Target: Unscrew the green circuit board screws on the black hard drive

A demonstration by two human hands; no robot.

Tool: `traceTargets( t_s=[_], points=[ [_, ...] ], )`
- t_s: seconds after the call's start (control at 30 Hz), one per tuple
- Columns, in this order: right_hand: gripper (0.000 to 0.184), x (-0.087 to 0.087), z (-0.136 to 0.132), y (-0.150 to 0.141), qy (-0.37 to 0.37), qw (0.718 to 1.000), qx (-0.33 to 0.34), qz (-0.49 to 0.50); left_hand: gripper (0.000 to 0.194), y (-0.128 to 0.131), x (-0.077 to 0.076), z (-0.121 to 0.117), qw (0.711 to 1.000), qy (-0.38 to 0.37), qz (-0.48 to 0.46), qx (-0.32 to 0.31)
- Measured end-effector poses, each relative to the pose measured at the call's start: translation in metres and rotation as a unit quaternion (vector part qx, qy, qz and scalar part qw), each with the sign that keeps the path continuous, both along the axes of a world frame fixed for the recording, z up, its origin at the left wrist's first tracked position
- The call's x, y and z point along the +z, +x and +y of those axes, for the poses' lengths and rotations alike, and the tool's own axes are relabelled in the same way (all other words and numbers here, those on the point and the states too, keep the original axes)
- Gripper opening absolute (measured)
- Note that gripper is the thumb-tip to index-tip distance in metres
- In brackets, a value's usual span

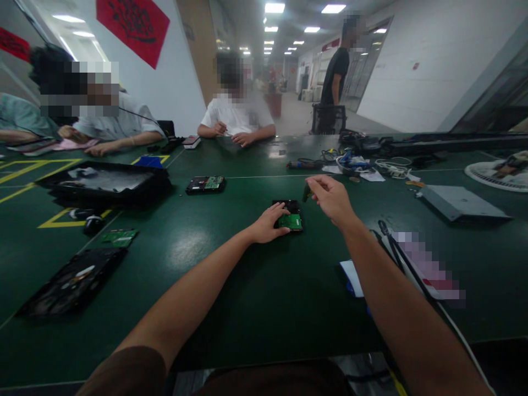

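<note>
A hard drive (pixel 292 221) with a green circuit board lies on the table in front of me. My left hand (pixel 270 223) holds it from the left, fingers over its top and the thumb along its near edge. Just to the right and raised above the table, my right hand (pixel 329 197) is closed in a pinch. From its fingertips hangs a small dark green piece (pixel 306 192), too blurred to name for certain. Another hard drive (pixel 205 184) with part of its board showing sits farther back on the left.
At left are a black tray (pixel 107 184), a loose circuit board (pixel 119 237) and a dark casing (pixel 74 280). Cables (pixel 357 162) and a grey metal box (pixel 464 202) lie at right, with a black cable (pixel 398 250) nearer. A person (pixel 235 113) works opposite; others are beyond.
</note>
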State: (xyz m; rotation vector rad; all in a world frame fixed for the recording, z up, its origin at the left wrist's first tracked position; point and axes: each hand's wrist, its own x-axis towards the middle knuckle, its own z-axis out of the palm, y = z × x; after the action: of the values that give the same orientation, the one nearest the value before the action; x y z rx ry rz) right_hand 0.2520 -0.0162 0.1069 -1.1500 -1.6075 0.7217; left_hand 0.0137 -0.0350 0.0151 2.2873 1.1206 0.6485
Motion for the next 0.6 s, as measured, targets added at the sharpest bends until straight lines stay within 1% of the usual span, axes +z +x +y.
traceTargets(
  t_s=[0.13,0.23,0.33,0.43,0.6],
  points=[
    [0.025,0.0000,0.0010,-0.0003,-0.010,0.999,-0.038,-0.002,0.066,-0.0008,-0.0001,0.0009,1.000,0.000,0.005,-0.002],
    [0.023,0.0011,0.0005,-0.0018,-0.015,1.000,-0.017,0.017,0.065,-0.0013,-0.0008,0.0014,1.000,0.001,0.007,-0.003],
    [0.027,0.0021,-0.0007,-0.0022,-0.020,0.999,0.011,0.022,0.064,-0.0013,-0.0012,0.0011,1.000,0.004,0.008,-0.002],
    [0.032,0.0020,-0.0019,-0.0010,-0.029,0.999,0.017,0.014,0.063,-0.0011,-0.0005,0.0002,1.000,0.004,0.011,0.002],
    [0.032,0.0001,-0.0020,0.0000,0.007,1.000,0.016,-0.005,0.064,-0.0012,0.0015,-0.0008,1.000,0.004,0.016,-0.001]
  ],
)
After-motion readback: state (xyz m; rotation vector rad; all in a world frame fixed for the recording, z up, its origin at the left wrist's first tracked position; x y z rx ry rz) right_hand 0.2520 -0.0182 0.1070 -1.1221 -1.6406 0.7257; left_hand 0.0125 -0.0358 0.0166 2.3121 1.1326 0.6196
